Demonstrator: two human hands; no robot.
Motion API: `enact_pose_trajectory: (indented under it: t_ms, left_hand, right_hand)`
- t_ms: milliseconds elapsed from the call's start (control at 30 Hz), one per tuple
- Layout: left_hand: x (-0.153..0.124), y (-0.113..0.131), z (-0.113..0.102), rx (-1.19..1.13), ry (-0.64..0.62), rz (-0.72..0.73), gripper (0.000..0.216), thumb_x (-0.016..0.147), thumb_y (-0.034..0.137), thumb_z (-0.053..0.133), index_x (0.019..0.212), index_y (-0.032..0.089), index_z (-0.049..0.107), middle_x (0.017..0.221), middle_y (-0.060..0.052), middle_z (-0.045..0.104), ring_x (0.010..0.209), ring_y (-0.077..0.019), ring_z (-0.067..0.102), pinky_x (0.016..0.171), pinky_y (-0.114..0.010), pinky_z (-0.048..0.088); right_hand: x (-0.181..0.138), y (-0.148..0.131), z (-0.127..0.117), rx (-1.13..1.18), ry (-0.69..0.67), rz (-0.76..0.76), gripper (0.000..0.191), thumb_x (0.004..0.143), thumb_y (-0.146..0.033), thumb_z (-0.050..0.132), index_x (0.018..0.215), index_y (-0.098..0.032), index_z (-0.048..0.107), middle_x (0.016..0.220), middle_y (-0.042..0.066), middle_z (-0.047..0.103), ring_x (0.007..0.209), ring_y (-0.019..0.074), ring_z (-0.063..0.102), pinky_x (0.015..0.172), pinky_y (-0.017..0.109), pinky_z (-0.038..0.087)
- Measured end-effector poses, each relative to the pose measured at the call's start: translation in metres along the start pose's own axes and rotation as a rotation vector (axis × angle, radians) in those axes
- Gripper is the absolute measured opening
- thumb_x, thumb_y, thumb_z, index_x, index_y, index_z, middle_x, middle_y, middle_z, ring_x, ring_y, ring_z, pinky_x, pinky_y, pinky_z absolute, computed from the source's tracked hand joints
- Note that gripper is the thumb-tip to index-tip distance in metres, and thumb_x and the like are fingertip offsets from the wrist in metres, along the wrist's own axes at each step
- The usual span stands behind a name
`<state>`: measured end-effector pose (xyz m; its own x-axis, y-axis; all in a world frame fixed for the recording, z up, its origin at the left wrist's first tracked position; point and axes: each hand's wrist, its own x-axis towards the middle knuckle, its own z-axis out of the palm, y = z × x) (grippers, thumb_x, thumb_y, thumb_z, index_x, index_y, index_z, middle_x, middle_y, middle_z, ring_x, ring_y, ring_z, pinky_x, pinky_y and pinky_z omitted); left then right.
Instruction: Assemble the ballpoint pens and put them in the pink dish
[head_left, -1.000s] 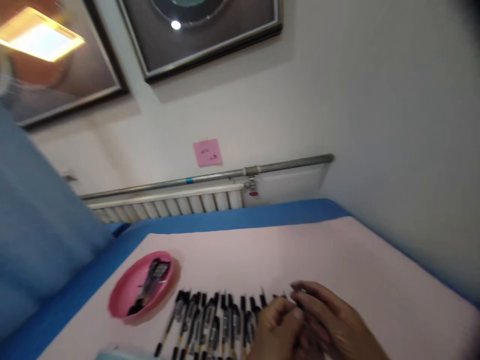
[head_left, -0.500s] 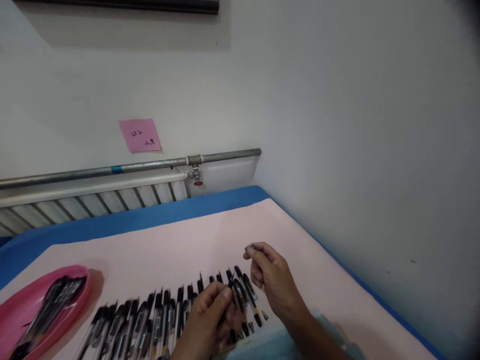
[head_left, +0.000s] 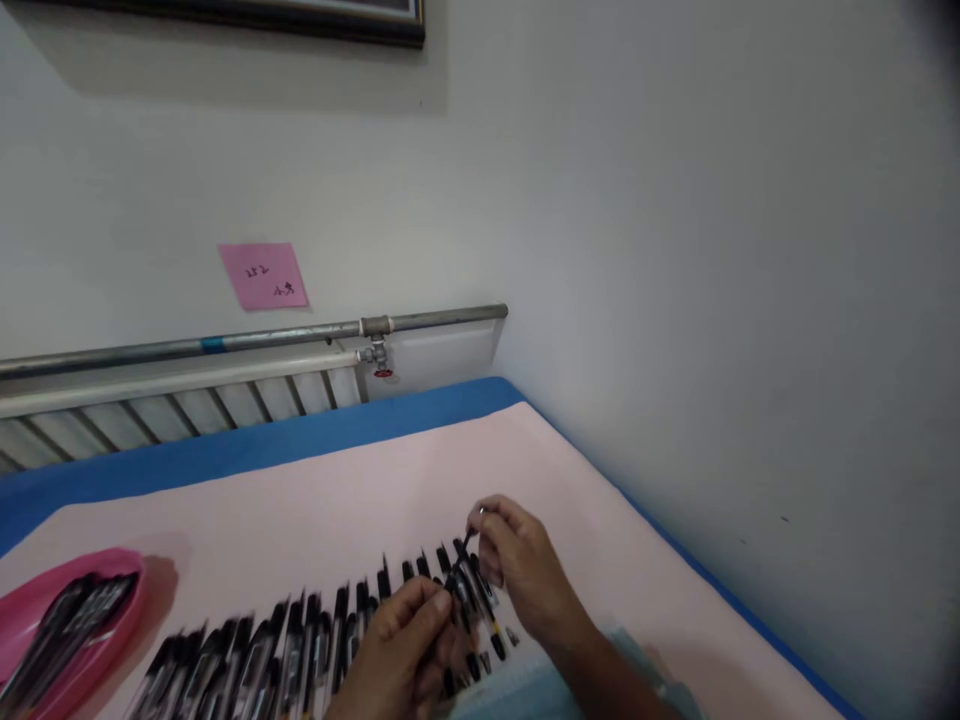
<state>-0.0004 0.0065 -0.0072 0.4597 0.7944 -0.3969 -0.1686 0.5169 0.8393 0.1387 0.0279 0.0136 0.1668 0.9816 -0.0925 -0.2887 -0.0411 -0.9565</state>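
Observation:
My left hand (head_left: 405, 645) is closed, thumb against fingers, around a black pen (head_left: 453, 579) whose dark end points up and to the right. Just right of it, my right hand (head_left: 521, 560) pinches a tiny silvery piece (head_left: 481, 511) that looks like a metal pen tip. The two hands are close together, and the dark end of the pen reaches toward the right fingertips; whether they touch I cannot tell. Beneath and left of the hands lies a long row of black-and-clear pen parts (head_left: 259, 650). Small silver cone tips (head_left: 512, 636) rest near the right wrist.
A pink tray (head_left: 129, 560) at the left holds a bundle of black pens (head_left: 75, 630). Pink paper (head_left: 360, 490) covers the blue table (head_left: 247, 440). Behind it are a radiator (head_left: 187, 405), a pipe (head_left: 300, 338) and a wall; another wall (head_left: 712, 350) borders the right side.
My right hand has come closer to my left, and its pinched fingers now meet or nearly meet the pen's dark end. The whole view has shifted slightly.

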Motion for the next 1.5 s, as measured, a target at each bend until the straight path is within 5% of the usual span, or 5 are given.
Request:
enact_pose_trajectory:
  t_ms: [233, 500, 933, 1167, 1500]
  left_hand:
    - [-0.007, 0.005, -0.001, -0.006, 0.057, -0.018, 0.035, 0.063, 0.046, 0.066, 0.068, 0.017, 0.046, 0.049, 0.008, 0.046, 0.030, 0.0014, 0.024, 0.031, -0.013, 0.009]
    - [-0.005, 0.007, 0.005, -0.210, 0.149, 0.123, 0.029, 0.062, 0.037, 0.069, 0.078, 0.016, 0.057, 0.063, 0.001, 0.057, 0.046, -0.0063, 0.048, 0.035, -0.015, 0.029]
    - [-0.012, 0.009, 0.001, 0.288, 0.157, 0.228, 0.027, 0.071, 0.044, 0.057, 0.073, 0.017, 0.055, 0.058, 0.000, 0.059, 0.050, -0.0114, 0.052, 0.047, -0.022, 0.039]
    - [-0.018, 0.016, 0.000, 0.438, 0.104, 0.215, 0.027, 0.074, 0.045, 0.054, 0.068, 0.018, 0.053, 0.055, 0.001, 0.058, 0.046, -0.0105, 0.050, 0.046, -0.022, 0.038]
    - [-0.014, 0.023, -0.012, 0.348, 0.224, 0.147, 0.037, 0.074, 0.050, 0.050, 0.088, 0.016, 0.060, 0.080, -0.006, 0.063, 0.058, -0.0139, 0.056, 0.053, -0.026, 0.045]
  right_hand:
    - [0.019, -0.023, -0.034, 0.254, 0.304, -0.202, 0.012, 0.065, -0.023, 0.057, 0.063, -0.016, 0.047, 0.063, -0.004, 0.052, 0.035, 0.0004, 0.030, 0.032, 0.016, 0.020]
    - [-0.009, 0.005, 0.005, -0.040, -0.194, 0.157, 0.008, 0.072, -0.025, 0.050, 0.068, -0.018, 0.049, 0.039, -0.009, 0.041, 0.029, 0.0039, 0.030, 0.028, 0.015, 0.020]
    - [-0.018, 0.006, 0.011, -0.254, -0.220, 0.173, 0.004, 0.069, -0.019, 0.053, 0.071, -0.018, 0.050, 0.042, -0.008, 0.048, 0.032, 0.0079, 0.046, 0.030, 0.015, 0.033]
    - [-0.020, 0.005, 0.015, -0.115, -0.237, 0.208, 0.009, 0.065, -0.020, 0.057, 0.070, -0.019, 0.049, 0.042, -0.009, 0.048, 0.031, 0.0061, 0.043, 0.030, 0.014, 0.030]
    - [0.034, -0.018, -0.067, -0.370, 0.048, 0.179, 0.012, 0.061, -0.016, 0.055, 0.060, -0.018, 0.044, 0.038, -0.008, 0.043, 0.029, 0.0025, 0.029, 0.030, 0.014, 0.016]
